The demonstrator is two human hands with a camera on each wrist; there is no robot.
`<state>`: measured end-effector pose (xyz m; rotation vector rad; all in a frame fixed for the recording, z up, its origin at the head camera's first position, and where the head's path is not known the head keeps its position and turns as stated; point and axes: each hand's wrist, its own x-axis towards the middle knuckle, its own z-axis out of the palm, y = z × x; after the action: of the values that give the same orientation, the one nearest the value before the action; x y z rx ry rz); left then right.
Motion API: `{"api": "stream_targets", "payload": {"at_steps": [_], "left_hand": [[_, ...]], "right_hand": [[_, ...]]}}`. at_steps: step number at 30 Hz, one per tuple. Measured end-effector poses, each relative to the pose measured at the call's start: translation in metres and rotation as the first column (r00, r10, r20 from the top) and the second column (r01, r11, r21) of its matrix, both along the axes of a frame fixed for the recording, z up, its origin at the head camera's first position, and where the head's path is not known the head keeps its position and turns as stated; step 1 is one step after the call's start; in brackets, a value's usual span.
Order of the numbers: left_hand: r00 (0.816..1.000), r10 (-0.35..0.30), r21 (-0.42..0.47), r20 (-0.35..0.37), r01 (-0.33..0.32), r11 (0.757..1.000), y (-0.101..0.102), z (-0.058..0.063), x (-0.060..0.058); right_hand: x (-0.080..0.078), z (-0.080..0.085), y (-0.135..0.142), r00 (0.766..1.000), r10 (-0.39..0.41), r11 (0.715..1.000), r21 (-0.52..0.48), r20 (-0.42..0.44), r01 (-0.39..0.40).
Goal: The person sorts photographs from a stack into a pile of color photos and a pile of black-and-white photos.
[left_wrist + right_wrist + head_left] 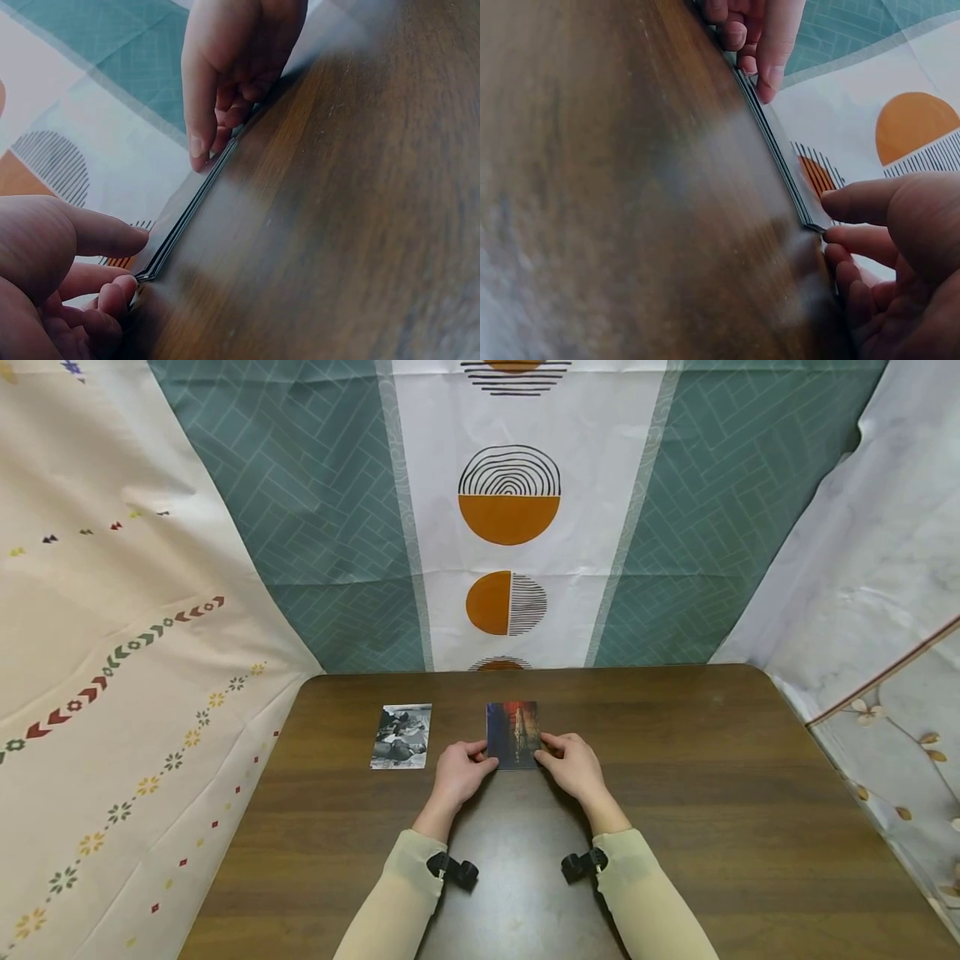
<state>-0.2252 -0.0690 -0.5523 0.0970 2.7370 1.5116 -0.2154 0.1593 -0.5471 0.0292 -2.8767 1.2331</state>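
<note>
A thin stack of picture cards point(513, 735) lies on the table, its top card dark blue and red with a lit golden streak. From the left, my left hand point(461, 772) holds the stack's side edge between thumb and curled fingers. My right hand point(574, 765) grips the opposite edge in the same way. Several layered edges of the card stack point(191, 212) show in the left wrist view, with the left hand point(52, 262) at the near corner. In the right wrist view the right hand point(900, 247) is at the near corner.
A black-and-white picture card point(401, 737) lies flat on the brown wooden table point(675, 793), left of the stack. Behind the table's far edge hangs a green and white patterned cloth point(337, 527). More cloths hang on both sides.
</note>
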Motion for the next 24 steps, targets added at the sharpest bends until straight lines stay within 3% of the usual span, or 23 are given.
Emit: {"api": "stream_targets", "payload": {"at_steps": [24], "left_hand": [[0.998, 0.056, 0.138, 0.035, -0.060, 0.989, 0.0006, 0.0004, 0.0044]], "right_hand": [[0.0004, 0.0018, 0.0074, 0.998, 0.021, 0.987, -0.163, 0.064, -0.010]]}}
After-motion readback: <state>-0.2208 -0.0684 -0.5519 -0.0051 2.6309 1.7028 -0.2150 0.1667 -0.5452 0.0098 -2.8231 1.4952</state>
